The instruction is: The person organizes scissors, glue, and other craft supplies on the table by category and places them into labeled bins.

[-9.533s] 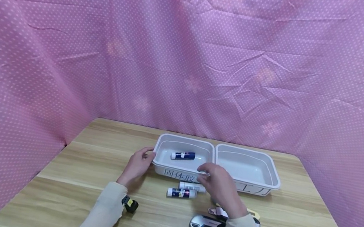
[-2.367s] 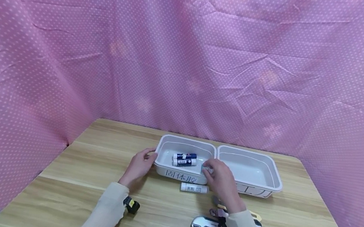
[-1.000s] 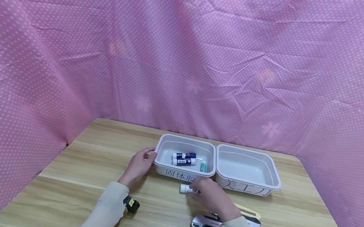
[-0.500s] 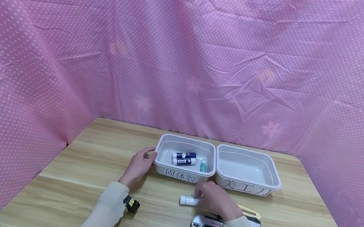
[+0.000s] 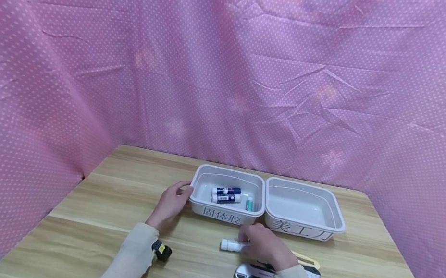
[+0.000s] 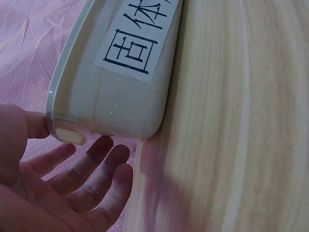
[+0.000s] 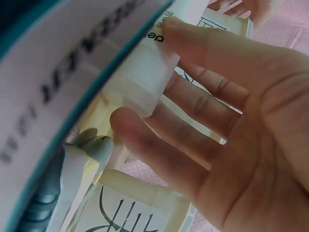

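Observation:
My left hand (image 5: 169,205) is at the left end of the left white bin (image 5: 198,174). In the left wrist view its thumb (image 6: 36,124) touches the rim corner, and the other fingers lie loosely against or near the outer wall. My right hand (image 5: 266,246) holds a white glue stick (image 5: 231,245) low over or on the table in front of the bins; its far end is hidden by the hand. The right wrist view shows the thumb on the glue stick's barrel (image 7: 145,77). In the left bin lie two dark-blue glue sticks (image 5: 225,198) and a short teal one (image 5: 249,204).
A second white bin (image 5: 339,216) adjoins on the right, its front labelled. Several utility knives (image 5: 254,274), one of them yellow (image 5: 306,260), lie below my right hand and wrist. Pink dotted cloth (image 5: 231,87) hangs behind the wooden table (image 5: 81,233).
A dark-blue and a teal glue stick have come into the left bin. My right hand then went down to the white glue stick, which shifted nearer to me. My left hand stayed.

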A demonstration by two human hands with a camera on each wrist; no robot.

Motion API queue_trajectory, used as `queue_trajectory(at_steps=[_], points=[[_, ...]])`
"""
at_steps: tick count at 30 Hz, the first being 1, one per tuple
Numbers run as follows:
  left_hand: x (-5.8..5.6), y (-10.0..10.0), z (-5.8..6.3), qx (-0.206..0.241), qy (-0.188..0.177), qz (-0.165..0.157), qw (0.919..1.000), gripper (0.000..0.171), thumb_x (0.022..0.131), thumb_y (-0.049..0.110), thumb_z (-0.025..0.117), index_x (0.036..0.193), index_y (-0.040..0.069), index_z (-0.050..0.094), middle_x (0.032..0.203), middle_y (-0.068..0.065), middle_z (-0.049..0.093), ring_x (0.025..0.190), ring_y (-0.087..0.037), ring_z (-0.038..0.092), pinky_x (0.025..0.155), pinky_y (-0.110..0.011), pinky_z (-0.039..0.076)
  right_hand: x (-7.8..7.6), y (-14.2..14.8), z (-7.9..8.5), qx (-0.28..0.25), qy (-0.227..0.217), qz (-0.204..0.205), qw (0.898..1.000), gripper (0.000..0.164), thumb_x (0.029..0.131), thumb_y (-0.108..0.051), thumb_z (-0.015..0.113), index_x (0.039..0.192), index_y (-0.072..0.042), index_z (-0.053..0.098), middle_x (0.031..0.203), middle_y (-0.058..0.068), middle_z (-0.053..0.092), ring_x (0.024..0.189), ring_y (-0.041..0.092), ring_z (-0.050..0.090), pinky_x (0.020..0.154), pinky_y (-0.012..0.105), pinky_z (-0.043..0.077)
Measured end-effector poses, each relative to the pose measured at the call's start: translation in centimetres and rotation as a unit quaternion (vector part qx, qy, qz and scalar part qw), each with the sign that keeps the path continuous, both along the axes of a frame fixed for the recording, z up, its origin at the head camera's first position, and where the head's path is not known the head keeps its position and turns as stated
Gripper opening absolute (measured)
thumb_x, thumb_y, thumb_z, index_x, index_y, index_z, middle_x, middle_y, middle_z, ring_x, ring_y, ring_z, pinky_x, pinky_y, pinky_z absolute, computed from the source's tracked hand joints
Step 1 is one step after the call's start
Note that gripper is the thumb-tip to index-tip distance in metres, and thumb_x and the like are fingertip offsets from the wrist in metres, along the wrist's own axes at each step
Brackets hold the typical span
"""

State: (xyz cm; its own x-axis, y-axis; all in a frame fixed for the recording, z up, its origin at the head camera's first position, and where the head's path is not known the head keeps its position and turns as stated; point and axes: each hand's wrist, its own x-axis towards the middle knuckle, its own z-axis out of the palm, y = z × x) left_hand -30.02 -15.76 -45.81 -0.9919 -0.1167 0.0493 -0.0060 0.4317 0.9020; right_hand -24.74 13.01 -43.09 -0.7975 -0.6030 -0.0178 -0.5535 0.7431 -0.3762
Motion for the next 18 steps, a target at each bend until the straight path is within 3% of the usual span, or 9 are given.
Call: queue_trajectory(at_steps=[12, 18], points=[[0.01, -0.07, 0.00, 0.002, 0.001, 0.001, 1.0000, 0.042, 0.101, 0.032, 0.051, 0.139, 0.014, 0.053, 0.107, -0.014, 0.071, 0.090, -0.026, 0.069, 0.084, -0.039, 0.053, 0.00, 0.15, -0.09, -0.007, -0.022, -0.009, 1.000, 0.024, 0.071, 0.001, 0.072, 0.087, -0.016, 0.065, 0.080, -0.004, 0.062, 0.069, 0.010, 0.053, 0.064, 0.028, 0.046], [0.13, 0.03, 0.09, 0.008, -0.002, -0.002, 1.0000, 0.043, 0.101, 0.032, 0.051, 0.140, 0.014, 0.052, 0.108, -0.014, 0.071, 0.092, -0.026, 0.069, 0.086, -0.039, 0.053, -0.10, 0.29, 0.45, -0.016, -0.006, 0.014, 1.000, 0.024, 0.074, 0.000, 0.073, 0.093, -0.014, 0.069, 0.087, -0.003, 0.065, 0.077, 0.010, 0.059, 0.070, 0.028, 0.051]])
